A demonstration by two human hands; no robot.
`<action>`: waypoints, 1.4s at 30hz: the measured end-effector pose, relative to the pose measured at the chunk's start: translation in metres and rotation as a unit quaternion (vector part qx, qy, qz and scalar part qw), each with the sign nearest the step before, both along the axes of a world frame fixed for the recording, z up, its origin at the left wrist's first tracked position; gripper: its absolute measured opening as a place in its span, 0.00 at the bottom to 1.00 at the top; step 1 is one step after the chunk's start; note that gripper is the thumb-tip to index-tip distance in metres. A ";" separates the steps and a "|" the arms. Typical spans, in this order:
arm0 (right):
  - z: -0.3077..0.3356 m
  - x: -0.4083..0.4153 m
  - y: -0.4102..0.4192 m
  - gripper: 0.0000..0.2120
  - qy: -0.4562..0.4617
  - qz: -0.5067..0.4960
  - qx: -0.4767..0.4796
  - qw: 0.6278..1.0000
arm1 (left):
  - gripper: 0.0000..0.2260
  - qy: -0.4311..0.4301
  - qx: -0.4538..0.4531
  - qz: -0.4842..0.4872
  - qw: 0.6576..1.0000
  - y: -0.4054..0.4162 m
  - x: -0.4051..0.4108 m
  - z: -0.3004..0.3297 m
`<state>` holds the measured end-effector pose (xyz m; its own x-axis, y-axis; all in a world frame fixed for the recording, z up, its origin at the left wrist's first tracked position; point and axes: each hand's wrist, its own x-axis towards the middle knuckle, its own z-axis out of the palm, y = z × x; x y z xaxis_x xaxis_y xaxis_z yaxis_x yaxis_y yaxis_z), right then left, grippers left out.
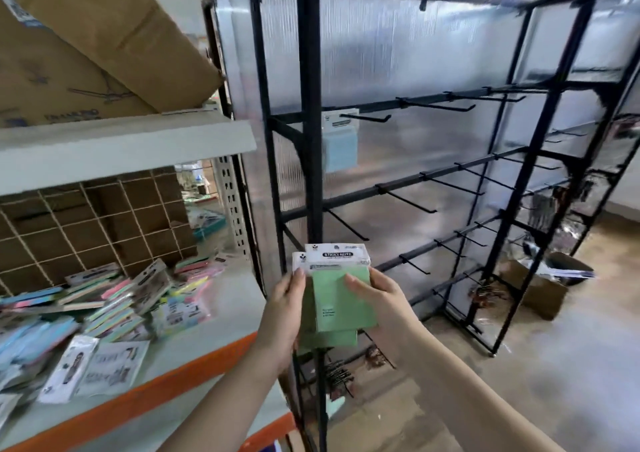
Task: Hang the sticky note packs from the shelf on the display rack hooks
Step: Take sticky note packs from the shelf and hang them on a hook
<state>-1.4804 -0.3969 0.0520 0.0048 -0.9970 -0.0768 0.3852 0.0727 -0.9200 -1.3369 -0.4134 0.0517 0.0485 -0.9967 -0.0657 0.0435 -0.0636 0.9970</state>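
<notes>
Green sticky note packs (337, 299) in clear wrappers with white header cards were sitting in both hands, dead centre-low in the head view, right in front of the black metal display rack (313, 105). Left hand (285, 308) had its fingers curled round the left edge of the stack, thumb on the front. Right hand (375, 296) pinched the front pack from the 3 o'clock side, thumb across the green face. My guess: peeling one pack off the bunch so its header hole could go on a hook.

Up at 12 o'clock, one pale blue pack (340, 142) already hung beside a bare black hook (367, 118), so that row looked like the target. Loads of hooks at 2 o'clock had nothing on them.

Over at 9 o'clock, the grey shelf with an orange edge (221, 320) had a messy heap of mixed-colour packs (104, 306), so plenty left.
</notes>
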 end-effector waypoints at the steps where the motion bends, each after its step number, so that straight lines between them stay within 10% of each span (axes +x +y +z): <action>1: 0.001 -0.012 0.003 0.08 0.006 -0.019 0.001 1.000 | 0.16 -0.003 -0.002 0.014 1.000 0.001 -0.012 0.001; 19: 0.016 -0.147 0.033 0.11 0.152 -0.068 -0.062 0.984 | 0.25 0.013 -0.012 -0.117 0.993 0.017 -0.157 0.027; 24: 0.018 -0.189 0.020 0.12 0.166 -0.073 -0.072 0.981 | 0.09 0.018 -0.051 -0.136 0.989 -0.005 -0.202 0.042; 42: 0.100 -0.300 -0.123 0.04 0.205 -0.103 -0.183 0.956 | 0.05 0.123 -0.164 -0.110 0.973 -0.140 -0.322 0.114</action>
<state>-1.7806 -0.5197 0.1522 -0.1509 -0.9336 0.3251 -0.0420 -0.3225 -0.9456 -1.6587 -0.5531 0.1653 -0.1445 -0.9507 0.2743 0.3050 0.2209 0.9264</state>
